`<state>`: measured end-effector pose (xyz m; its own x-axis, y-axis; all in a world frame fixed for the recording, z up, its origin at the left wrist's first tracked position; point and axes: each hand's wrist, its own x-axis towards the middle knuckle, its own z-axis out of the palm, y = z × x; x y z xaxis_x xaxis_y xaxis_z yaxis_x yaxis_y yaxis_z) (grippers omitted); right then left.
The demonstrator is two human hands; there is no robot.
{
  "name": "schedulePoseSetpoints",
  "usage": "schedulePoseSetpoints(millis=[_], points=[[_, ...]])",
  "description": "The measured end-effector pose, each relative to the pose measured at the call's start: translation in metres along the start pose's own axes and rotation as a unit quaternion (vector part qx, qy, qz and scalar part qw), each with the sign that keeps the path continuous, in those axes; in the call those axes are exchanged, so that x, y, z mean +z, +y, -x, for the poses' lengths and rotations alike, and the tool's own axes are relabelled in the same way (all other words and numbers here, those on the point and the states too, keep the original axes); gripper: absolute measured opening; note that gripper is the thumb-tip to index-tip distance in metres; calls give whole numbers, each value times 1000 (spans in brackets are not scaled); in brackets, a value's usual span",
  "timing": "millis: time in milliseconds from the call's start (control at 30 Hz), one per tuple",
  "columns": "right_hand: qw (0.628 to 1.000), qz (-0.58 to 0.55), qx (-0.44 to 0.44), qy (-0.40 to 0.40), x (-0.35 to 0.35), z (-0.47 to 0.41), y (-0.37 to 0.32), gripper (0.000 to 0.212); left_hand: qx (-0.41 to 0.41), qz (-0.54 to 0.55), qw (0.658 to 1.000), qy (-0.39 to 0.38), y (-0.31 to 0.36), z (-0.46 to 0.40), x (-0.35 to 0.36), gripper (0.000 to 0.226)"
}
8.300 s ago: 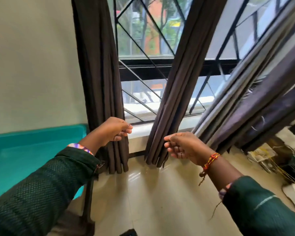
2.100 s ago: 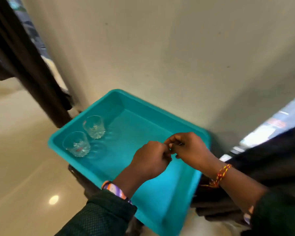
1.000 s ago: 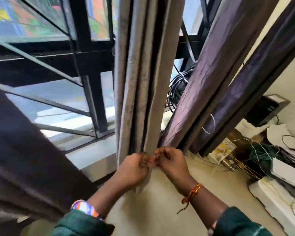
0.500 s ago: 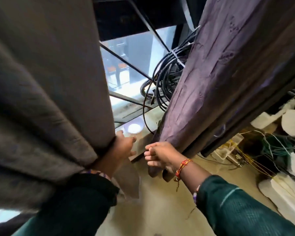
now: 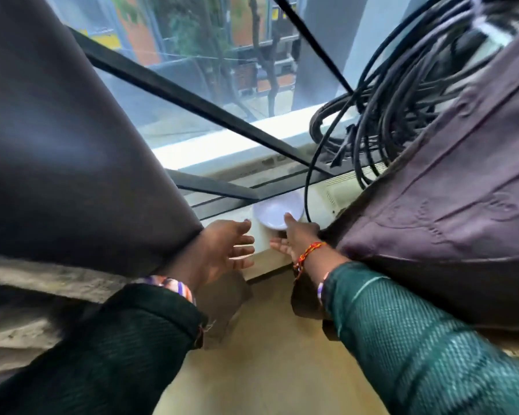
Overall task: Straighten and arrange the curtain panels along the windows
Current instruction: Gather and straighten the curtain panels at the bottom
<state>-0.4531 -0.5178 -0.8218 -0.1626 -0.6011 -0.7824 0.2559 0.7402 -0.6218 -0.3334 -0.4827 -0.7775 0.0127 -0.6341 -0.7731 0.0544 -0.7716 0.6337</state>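
Note:
A dark brown curtain panel (image 5: 72, 163) hangs over my left forearm and fills the left side of the view. A wrinkled purple-brown curtain panel (image 5: 450, 211) drapes on the right against my right arm. My left hand (image 5: 222, 250) is spread with straight fingers in the gap between the panels, holding nothing. My right hand (image 5: 294, 235) is also open, fingers extended toward the window sill (image 5: 261, 256), its back against the right panel's edge.
A small white bowl (image 5: 277, 212) sits on the sill just beyond my fingertips. A coil of black cables (image 5: 381, 115) hangs at the window's right side. Black grille bars (image 5: 192, 103) cross the glass. Beige floor (image 5: 267, 354) lies below.
Both hands have released the curtain edges they gripped and now reach open toward the sill. The view has moved closer to the window between the two panels.

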Motion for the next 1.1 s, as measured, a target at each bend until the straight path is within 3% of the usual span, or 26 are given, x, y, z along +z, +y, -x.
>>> schedulePoseSetpoints(millis=[100,267,567,667,800,900,1033,1100], points=[[998,-39,41,-39,-2,-6,-4,30,-9,-3,1000,4,-4,-4,-4,13],[997,80,18,-4,-13,5,19,38,-1,-16,1000,27,-11,5,3,13],[993,116,-29,0,-63,118,81,27,-7,-31,1000,1,-71,81,25,63],[989,136,-47,17,-78,185,98,11,-20,27,999,-25,-99,135,15,47],[987,157,-36,15,-92,271,132,12,-24,14,999,-40,-131,217,-15,18],[983,179,-9,-26,-90,335,153,13,-43,36,997,-44,-154,277,-43,8],[971,218,-6,-96,-69,402,175,11,-49,64,997,-13,-184,332,-97,24],[967,229,-15,-112,-55,417,187,22,-42,83,996,-1,-196,352,-121,33]])
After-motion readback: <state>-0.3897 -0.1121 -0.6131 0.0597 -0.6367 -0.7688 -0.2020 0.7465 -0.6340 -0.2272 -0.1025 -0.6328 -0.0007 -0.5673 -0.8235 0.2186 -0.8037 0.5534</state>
